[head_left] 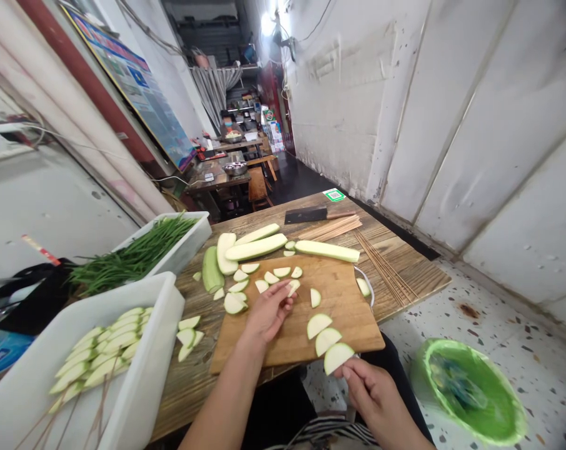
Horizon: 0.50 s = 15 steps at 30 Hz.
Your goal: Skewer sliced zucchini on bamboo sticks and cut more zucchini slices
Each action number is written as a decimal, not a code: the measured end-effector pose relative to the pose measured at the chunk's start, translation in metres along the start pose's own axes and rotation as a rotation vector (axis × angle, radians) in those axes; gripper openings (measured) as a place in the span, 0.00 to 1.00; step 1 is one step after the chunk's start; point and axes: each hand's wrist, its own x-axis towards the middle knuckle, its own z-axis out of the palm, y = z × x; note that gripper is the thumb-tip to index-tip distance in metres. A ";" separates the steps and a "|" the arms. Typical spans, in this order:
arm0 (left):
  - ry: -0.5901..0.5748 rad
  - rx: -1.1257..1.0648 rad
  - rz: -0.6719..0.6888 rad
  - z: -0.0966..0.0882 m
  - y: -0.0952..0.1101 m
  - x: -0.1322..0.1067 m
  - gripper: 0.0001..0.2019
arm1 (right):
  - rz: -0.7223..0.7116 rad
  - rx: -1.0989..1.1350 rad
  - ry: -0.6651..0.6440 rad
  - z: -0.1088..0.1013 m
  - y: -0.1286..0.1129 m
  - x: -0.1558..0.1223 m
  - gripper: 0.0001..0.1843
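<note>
Over the wooden cutting board (287,340), my left hand (270,310) is closed in a pinch on a small zucchini slice (293,287). My right hand (374,390), at the board's near right edge, grips the lower end of a row of three half-moon zucchini slices (338,358); they look threaded on a skewer, mostly hidden behind slices and fingers. Several loose cut slices (236,302) lie at the board's left and back. Behind it rest halved zucchini lengths (257,248) and one with its green skin up (212,270).
A white tub (168,312) at left holds skewered slices; behind it a white tray (201,228) holds green stalks (142,250). A cleaver (306,215) and bamboo skewers (386,269) lie at the table's back right. On the floor stands a green lined bin (498,400).
</note>
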 end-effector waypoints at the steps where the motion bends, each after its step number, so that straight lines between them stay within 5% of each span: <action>1: -0.006 -0.047 -0.032 0.000 0.001 0.000 0.12 | -0.005 -0.004 -0.007 0.000 -0.001 0.000 0.17; 15: 0.034 -0.125 0.025 0.003 0.006 -0.002 0.10 | -0.003 0.007 -0.059 0.001 -0.002 -0.001 0.18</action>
